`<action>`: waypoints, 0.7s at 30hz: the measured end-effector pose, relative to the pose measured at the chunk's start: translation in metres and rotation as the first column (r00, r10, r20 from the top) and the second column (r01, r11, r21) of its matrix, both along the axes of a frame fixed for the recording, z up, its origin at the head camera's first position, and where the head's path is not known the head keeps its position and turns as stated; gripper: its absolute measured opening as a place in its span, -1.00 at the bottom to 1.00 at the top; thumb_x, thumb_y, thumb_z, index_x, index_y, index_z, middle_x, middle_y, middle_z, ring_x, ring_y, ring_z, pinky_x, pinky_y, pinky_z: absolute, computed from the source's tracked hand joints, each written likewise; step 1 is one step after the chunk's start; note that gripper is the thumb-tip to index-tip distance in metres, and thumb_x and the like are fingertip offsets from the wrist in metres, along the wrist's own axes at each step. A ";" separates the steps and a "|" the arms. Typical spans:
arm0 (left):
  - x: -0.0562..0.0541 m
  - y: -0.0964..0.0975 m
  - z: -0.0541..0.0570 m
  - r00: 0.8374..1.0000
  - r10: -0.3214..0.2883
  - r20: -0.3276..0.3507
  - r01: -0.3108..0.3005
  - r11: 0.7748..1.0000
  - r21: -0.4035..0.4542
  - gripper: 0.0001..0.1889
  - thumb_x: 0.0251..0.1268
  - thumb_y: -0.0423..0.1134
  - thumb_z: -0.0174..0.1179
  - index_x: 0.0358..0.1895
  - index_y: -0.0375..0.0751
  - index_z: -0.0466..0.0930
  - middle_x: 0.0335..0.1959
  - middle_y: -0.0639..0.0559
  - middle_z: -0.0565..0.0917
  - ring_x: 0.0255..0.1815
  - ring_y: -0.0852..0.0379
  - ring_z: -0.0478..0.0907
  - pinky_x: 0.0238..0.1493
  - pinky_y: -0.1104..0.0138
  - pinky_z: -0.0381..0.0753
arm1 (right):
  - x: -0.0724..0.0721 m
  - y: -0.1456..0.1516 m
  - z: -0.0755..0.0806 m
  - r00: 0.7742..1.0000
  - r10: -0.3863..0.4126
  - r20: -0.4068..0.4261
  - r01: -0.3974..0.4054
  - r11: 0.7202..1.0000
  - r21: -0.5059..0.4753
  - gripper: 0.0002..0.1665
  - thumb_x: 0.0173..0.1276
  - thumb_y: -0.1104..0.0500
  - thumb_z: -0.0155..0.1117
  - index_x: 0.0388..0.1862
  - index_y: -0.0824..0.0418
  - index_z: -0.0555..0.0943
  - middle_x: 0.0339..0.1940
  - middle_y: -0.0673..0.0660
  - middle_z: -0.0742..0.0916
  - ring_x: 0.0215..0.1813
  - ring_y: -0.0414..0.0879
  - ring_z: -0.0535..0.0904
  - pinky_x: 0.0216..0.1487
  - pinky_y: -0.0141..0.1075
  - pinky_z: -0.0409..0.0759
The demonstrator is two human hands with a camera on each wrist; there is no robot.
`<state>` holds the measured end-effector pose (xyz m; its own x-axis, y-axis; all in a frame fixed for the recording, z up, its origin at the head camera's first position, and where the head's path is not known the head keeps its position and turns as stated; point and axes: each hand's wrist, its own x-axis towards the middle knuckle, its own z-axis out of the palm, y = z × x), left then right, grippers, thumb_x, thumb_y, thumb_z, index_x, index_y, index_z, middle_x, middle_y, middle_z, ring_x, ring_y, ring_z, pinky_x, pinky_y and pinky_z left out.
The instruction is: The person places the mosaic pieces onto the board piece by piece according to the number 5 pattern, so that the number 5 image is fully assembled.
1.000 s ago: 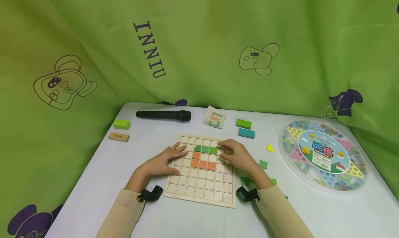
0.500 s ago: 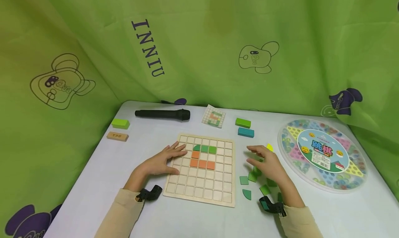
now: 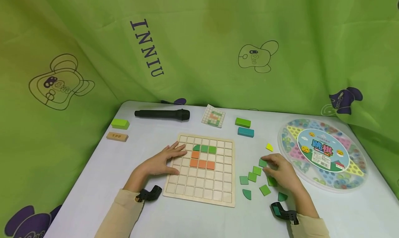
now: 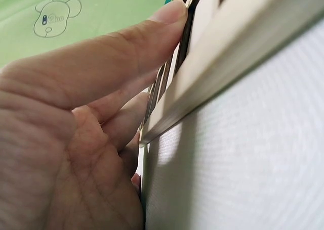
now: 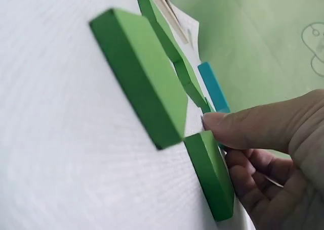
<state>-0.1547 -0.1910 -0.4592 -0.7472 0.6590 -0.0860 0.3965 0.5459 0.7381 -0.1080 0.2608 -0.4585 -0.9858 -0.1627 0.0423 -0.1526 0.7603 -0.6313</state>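
My left hand (image 3: 160,162) rests with spread fingers on the left side of the wooden grid board (image 3: 202,198); in the left wrist view, its thumb (image 4: 162,25) lies over the board's edge. On the board are several green and orange tiles, including an orange square tile (image 3: 202,164) and a green quarter-round tile (image 3: 196,147). My right hand (image 3: 282,172), right of the board, pinches a green square tile (image 3: 262,163) between thumb and index finger at its edges. Around it lie more green tiles, one a green square tile (image 3: 265,190) close to the wrist.
A yellow tile (image 3: 269,147) and a round marble-game box (image 3: 324,155) lie at right. Behind the board are a pattern card (image 3: 213,116), a black microphone (image 3: 162,114), a green block (image 3: 242,122) and a blue block (image 3: 246,132). A wooden block (image 3: 117,136) lies left.
My right hand has moved from the board's upper right side, rightward and nearer, to the loose green tiles, where thumb and index close at one. My left hand stays on the board.
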 end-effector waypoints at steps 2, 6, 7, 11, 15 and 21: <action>0.000 0.000 0.000 1.000 0.001 0.003 -0.001 1.000 -0.004 -0.20 0.04 -0.04 0.38 0.39 -0.15 0.30 0.52 -0.03 0.10 0.56 -0.15 -0.23 0.49 -0.13 -0.28 | 0.000 -0.001 -0.001 1.000 -0.002 -0.026 0.003 1.000 0.019 -0.68 0.20 0.24 0.36 -0.04 0.23 0.63 -0.01 0.22 0.63 0.04 0.10 0.53 0.03 -0.30 0.48; 0.000 0.001 0.000 1.000 0.005 0.009 -0.005 1.000 -0.012 -0.20 0.03 -0.04 0.38 0.39 -0.13 0.30 0.52 0.00 0.10 0.56 -0.12 -0.24 0.49 -0.10 -0.29 | 0.000 -0.003 0.000 1.000 -0.022 -0.022 0.023 0.999 0.039 -0.69 0.20 0.26 0.34 -0.05 0.22 0.63 -0.03 0.19 0.64 0.00 0.05 0.55 0.01 -0.23 0.53; 0.000 0.001 0.000 1.000 0.005 0.009 -0.005 1.000 -0.013 -0.20 0.03 -0.04 0.38 0.39 -0.13 0.30 0.52 0.00 0.10 0.56 -0.11 -0.24 0.50 -0.10 -0.29 | -0.001 -0.004 0.001 1.000 -0.019 -0.020 0.020 0.999 0.037 -0.69 0.21 0.26 0.34 -0.04 0.22 0.63 -0.03 0.19 0.64 -0.01 0.04 0.55 0.00 -0.20 0.54; -0.001 0.002 0.000 1.000 0.005 0.010 -0.005 1.000 -0.017 -0.20 0.03 -0.03 0.38 0.40 -0.10 0.29 0.52 0.02 0.10 0.57 -0.09 -0.24 0.50 -0.08 -0.29 | -0.004 -0.010 0.004 1.000 0.005 -0.025 -0.004 0.999 0.035 -0.67 0.24 0.23 0.32 0.00 0.22 0.61 -0.04 0.17 0.65 -0.03 0.04 0.58 -0.02 -0.11 0.57; -0.001 0.001 -0.001 1.000 0.003 0.003 -0.003 1.000 -0.022 -0.20 0.03 -0.03 0.38 0.40 -0.10 0.29 0.52 0.01 0.10 0.57 -0.10 -0.24 0.50 -0.09 -0.29 | -0.010 -0.022 0.007 0.998 0.044 -0.046 -0.043 0.999 0.007 -0.66 0.24 0.24 0.33 0.01 0.21 0.60 -0.05 0.16 0.65 -0.02 0.07 0.59 -0.01 -0.03 0.59; 0.000 -0.001 -0.003 1.000 0.015 0.016 -0.014 0.999 -0.029 -0.19 0.03 -0.03 0.39 0.40 -0.08 0.29 0.52 0.07 0.08 0.57 -0.04 -0.26 0.51 -0.05 -0.31 | -0.025 -0.047 0.015 0.993 0.109 -0.044 -0.112 0.990 -0.079 -0.66 0.23 0.24 0.34 0.02 0.21 0.62 -0.07 0.13 0.66 -0.02 0.05 0.58 0.03 -0.02 0.59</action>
<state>-0.1543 -0.1916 -0.4622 -0.7552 0.6451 -0.1167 0.3766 0.5726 0.7282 -0.1328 0.2133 -0.4432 -0.9591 -0.2653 0.0985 -0.2592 0.6835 -0.6824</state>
